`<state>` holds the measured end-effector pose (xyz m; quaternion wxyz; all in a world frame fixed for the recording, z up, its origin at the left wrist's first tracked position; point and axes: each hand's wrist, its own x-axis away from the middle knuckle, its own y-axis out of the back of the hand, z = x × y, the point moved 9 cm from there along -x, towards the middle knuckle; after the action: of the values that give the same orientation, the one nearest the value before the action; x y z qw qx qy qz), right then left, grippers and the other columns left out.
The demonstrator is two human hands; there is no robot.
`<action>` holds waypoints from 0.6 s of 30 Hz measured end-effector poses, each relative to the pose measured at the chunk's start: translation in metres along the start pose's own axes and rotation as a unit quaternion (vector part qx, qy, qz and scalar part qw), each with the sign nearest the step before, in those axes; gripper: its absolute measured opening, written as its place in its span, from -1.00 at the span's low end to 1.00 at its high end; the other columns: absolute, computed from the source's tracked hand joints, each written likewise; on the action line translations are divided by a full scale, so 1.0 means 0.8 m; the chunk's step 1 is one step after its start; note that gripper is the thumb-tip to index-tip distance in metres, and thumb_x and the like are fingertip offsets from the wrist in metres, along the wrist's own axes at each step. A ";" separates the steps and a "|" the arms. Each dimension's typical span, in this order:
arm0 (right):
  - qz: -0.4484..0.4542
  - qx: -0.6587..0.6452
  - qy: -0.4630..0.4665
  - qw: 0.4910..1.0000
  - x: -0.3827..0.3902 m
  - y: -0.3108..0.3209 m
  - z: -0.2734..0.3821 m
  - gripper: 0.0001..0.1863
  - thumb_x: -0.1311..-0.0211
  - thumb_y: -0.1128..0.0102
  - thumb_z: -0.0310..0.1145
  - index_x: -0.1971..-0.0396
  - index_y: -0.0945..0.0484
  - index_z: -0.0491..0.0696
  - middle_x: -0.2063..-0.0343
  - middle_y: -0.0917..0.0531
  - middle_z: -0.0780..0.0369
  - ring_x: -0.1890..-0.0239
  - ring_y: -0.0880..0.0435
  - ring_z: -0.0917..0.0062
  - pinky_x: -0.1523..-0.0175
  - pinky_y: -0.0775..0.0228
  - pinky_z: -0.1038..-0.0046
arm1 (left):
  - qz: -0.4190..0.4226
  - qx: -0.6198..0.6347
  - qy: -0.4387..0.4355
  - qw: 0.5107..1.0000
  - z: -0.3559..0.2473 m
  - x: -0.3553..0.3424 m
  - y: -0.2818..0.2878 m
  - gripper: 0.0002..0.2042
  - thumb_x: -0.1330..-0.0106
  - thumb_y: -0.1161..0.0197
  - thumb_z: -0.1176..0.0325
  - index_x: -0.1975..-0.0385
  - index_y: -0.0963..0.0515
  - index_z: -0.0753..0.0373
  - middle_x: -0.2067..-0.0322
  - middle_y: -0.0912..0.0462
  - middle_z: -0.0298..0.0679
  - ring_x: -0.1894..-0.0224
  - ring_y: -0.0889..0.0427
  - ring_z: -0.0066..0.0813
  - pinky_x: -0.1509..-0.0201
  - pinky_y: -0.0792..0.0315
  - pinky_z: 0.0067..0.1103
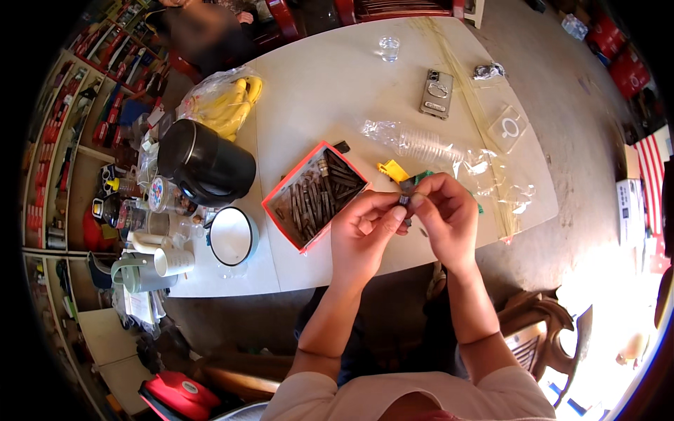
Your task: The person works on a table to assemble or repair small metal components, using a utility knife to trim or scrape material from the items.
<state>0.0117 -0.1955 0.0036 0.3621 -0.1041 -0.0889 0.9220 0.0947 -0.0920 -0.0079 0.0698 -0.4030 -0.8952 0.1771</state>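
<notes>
Both hands meet above the near edge of a white table (337, 77). My left hand (365, 228) and my right hand (446, 210) pinch the same small dark metal part (406, 188) between their fingertips. Just left of the hands lies a shallow red box (316, 195) filled with several dark metal pins. A small yellow piece (392, 170) and a green item (424, 175) lie right behind the hands, the green one partly hidden by my right hand.
Crumpled clear plastic bags (449, 158) lie right of the box. A phone (436, 93), a glass (389, 48) and a clear lid (507, 128) sit farther back. A black jar (205, 163), white enamel cup (232, 236), mugs and bagged bananas (228, 105) crowd the left. A wooden chair (540, 330) stands at right.
</notes>
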 end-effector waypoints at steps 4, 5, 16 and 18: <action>0.028 -0.087 -0.009 0.996 -0.002 0.000 0.001 -0.91 -0.23 -0.12 -0.54 0.34 -0.41 -0.22 0.43 -0.58 0.27 0.36 -0.59 0.67 0.21 -0.48 0.59 | 0.011 0.064 0.021 0.998 0.000 -0.002 -0.007 -0.81 -0.30 -0.17 0.47 0.16 -0.52 0.44 0.31 -0.65 -0.15 0.40 -0.61 -0.51 0.26 -0.54 -0.60; 0.029 -0.091 -0.011 0.995 -0.002 0.001 0.001 -0.91 -0.22 -0.12 -0.55 0.34 -0.41 -0.22 0.42 -0.57 0.27 0.36 -0.58 0.67 0.20 -0.48 0.59 | 0.010 0.069 0.021 0.997 0.001 -0.002 -0.008 -0.81 -0.30 -0.17 0.47 0.16 -0.52 0.44 0.31 -0.65 -0.15 0.40 -0.61 -0.51 0.26 -0.54 -0.60; 0.002 -0.016 0.006 1.000 -0.001 0.003 0.008 -0.89 -0.11 -0.17 -0.61 0.38 -0.44 -0.17 0.43 -0.56 0.33 0.33 -0.61 0.69 0.11 -0.46 0.59 | 0.004 0.060 0.007 0.998 -0.001 -0.003 -0.008 -0.80 -0.31 -0.13 0.53 0.11 -0.50 0.45 0.25 -0.64 -0.14 0.32 -0.63 -0.47 0.18 -0.55 -0.58; 0.002 -0.004 0.007 1.000 -0.001 0.004 0.010 -0.89 -0.10 -0.17 -0.62 0.38 -0.44 -0.18 0.44 -0.57 0.33 0.33 -0.63 0.68 0.13 -0.47 0.60 | 0.003 0.058 0.007 0.998 0.000 -0.003 -0.008 -0.78 -0.30 -0.13 0.56 0.08 -0.48 0.45 0.21 -0.62 -0.13 0.29 -0.63 -0.47 0.16 -0.55 -0.57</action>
<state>0.0080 -0.1988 0.0107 0.3608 -0.1116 -0.0897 0.9216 0.0922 -0.0976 -0.0056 0.0993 -0.4024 -0.8815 0.2263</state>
